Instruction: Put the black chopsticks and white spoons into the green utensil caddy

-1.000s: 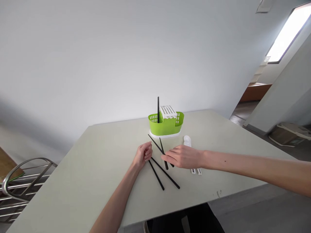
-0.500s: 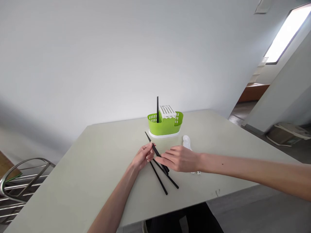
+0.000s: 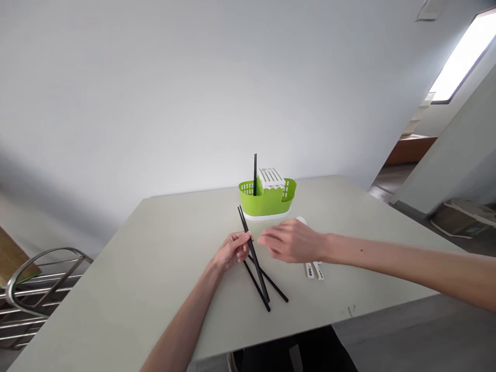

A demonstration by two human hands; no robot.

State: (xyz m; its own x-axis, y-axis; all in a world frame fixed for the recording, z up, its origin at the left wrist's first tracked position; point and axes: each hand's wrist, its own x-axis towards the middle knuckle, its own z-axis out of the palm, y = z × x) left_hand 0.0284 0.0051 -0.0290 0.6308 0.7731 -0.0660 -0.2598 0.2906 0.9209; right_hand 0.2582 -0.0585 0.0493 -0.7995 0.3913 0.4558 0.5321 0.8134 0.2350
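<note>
My left hand [image 3: 233, 250] is closed on a pair of black chopsticks [image 3: 257, 268], pinched around their middle, with their thin tips pointing away from me toward the basket. Beneath that pair, two more black chopsticks [image 3: 277, 288] lie on the table, their thicker ends toward me. To the right of the held pair hovers my right hand [image 3: 290, 241], apart from it. Its fingers look bent but are blurred by motion. White spoons [image 3: 310, 271] lie partly hidden under my right hand and wrist, their handle ends showing.
A green utensil basket [image 3: 265, 205] with a white slotted top and white base stands near the wall. Black chopsticks [image 3: 254, 175] stand upright in its left compartment. A metal-framed chair [image 3: 42, 281] is left of the table [image 3: 163, 248].
My right hand has drawn off the chopsticks, up and slightly right. The pair in my left hand now lies closer together and steeper. The view has shifted slightly.
</note>
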